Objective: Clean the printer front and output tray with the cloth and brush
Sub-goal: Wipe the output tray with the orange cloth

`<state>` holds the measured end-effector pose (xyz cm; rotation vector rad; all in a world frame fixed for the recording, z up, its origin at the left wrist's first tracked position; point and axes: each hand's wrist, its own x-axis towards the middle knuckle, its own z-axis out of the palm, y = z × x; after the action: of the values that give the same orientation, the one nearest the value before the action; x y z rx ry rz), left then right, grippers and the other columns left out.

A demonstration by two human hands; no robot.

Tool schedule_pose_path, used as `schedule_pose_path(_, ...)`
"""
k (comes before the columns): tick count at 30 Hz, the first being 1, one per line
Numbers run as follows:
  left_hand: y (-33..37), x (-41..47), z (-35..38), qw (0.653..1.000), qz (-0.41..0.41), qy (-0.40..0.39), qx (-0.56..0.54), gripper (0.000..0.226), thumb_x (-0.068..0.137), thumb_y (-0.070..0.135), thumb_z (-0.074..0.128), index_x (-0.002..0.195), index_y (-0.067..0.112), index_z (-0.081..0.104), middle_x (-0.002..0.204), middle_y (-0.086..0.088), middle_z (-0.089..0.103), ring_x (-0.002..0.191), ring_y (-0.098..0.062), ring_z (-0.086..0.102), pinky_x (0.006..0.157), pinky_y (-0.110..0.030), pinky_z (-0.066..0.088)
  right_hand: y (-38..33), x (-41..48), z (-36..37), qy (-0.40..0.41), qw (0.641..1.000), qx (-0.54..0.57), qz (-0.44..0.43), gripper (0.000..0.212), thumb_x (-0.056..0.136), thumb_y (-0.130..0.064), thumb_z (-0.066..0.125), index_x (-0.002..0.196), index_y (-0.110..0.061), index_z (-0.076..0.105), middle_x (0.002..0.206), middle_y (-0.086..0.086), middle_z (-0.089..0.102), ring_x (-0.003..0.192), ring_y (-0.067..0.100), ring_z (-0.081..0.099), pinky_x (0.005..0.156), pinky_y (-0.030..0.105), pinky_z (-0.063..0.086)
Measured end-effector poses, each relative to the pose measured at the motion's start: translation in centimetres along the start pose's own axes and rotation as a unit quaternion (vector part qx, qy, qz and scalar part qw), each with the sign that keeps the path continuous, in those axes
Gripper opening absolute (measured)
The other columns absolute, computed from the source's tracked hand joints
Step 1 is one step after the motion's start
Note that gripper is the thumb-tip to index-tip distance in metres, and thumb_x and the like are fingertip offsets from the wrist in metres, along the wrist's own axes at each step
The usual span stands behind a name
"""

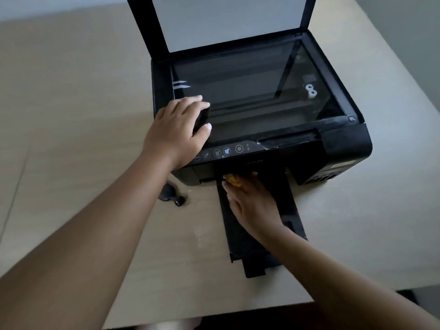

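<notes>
A black printer [340, 148] stands on a beige table [71, 115] with its scanner lid [226, 17] raised. Its black output tray [290, 201] is pulled out toward me. My left hand [178, 129] lies flat on the front left corner of the scanner glass, fingers spread. My right hand [250, 201] reaches over the tray to the paper slot and presses a yellow cloth [232, 179] there; most of the cloth is hidden under the fingers. A small black object that may be the brush [171, 194] lies on the table left of the tray.
The table's near edge [214, 313] runs just below the tray's tip. A control panel [223, 152] with round buttons lines the printer front. Pale crumbs or dust fleck the table beside the tray.
</notes>
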<state>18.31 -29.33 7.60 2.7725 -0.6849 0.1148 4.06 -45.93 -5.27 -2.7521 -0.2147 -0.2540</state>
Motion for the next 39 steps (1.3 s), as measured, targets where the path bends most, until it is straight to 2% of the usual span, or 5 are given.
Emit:
schedule_pose_path(11, 0.0, 0.1, 0.0, 1.000, 0.008, -0.003, -0.007, 0.050, 0.092, 0.045, 0.040, 0.138, 0.026, 0.045, 0.151, 0.007, 0.038, 0.137, -0.019, 0.031, 0.111, -0.040, 0.025, 3.7, -1.3, -1.3, 0.009, 0.994, 0.012, 0.113, 0.038, 0.094, -0.025, 0.050, 0.131, -0.025, 0.059, 0.141, 0.004, 0.053, 0.130, 0.033, 0.048, 0.099, 0.047, 0.048)
schedule_pose_path(18, -0.2, 0.1, 0.0, 1.000, 0.016, -0.009, -0.007, 0.050, 0.095, 0.046, 0.039, 0.141, 0.026, 0.042, 0.153, 0.007, 0.036, 0.139, -0.018, 0.028, 0.113, -0.040, 0.022, 2.8, -7.6, -3.3, -0.142, 0.977, 0.032, -0.155, 0.035, 0.100, -0.030, 0.048, 0.135, -0.031, 0.055, 0.153, 0.003, 0.040, 0.146, 0.021, 0.027, 0.114, 0.045, 0.034)
schedule_pose_path(24, -0.3, 0.3, 0.1, 1.000, 0.019, -0.011, -0.008, 0.050, 0.095, 0.046, 0.039, 0.140, 0.026, 0.042, 0.153, 0.005, 0.035, 0.139, -0.020, 0.027, 0.113, -0.040, 0.020, 2.8, -3.7, -2.4, 0.042, 0.978, 0.017, 0.202, 0.037, 0.095, -0.018, 0.053, 0.132, -0.021, 0.058, 0.149, 0.014, 0.042, 0.137, 0.039, 0.038, 0.109, 0.051, 0.039)
schedule_pose_path(31, -0.5, 0.3, 0.1, 1.000, 0.022, -0.018, 0.003, 0.050, 0.095, 0.047, 0.037, 0.140, 0.025, 0.041, 0.154, 0.004, 0.033, 0.139, -0.022, 0.026, 0.112, -0.041, 0.019, -1.8, -7.3, -1.6, -0.138, 0.987, 0.035, -0.078, 0.040, 0.100, -0.036, 0.034, 0.135, -0.032, 0.054, 0.158, 0.001, 0.029, 0.150, 0.019, 0.012, 0.121, 0.032, 0.012)
schedule_pose_path(39, -0.5, 0.2, 0.2, 0.999, 0.028, -0.021, 0.004, 0.051, 0.095, 0.048, 0.037, 0.140, 0.024, 0.041, 0.154, 0.002, 0.032, 0.140, -0.024, 0.025, 0.112, -0.043, 0.019, 0.5, -9.4, -3.1, -0.033, 0.962, 0.018, 0.271, 0.046, 0.097, -0.011, 0.051, 0.141, -0.024, 0.047, 0.157, 0.014, 0.028, 0.144, 0.040, 0.023, 0.108, 0.057, 0.039)
